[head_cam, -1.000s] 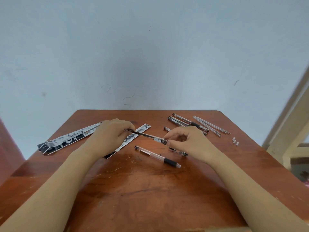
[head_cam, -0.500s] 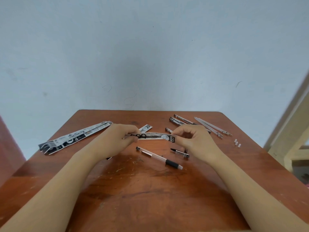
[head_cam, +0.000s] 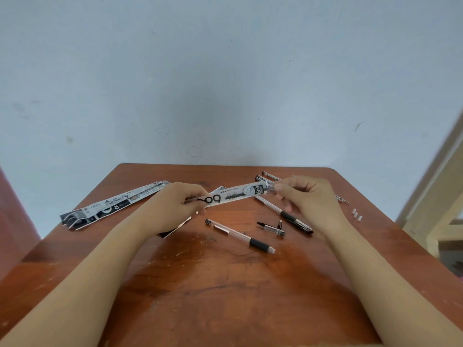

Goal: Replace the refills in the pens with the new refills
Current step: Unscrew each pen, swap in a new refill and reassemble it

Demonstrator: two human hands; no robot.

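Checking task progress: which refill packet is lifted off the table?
The packet held between left hand and right hand; the other packets lie flat on the table.

Scratched, glossy reddish wooden desk (head_cam: 225,291); shiny printed plastic packet (head_cam: 233,196); clear plastic pen (head_cam: 240,236) with a black rubbery sleeve.

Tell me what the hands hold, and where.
One refill packet: the left hand pinches its left end, the right hand its right end.
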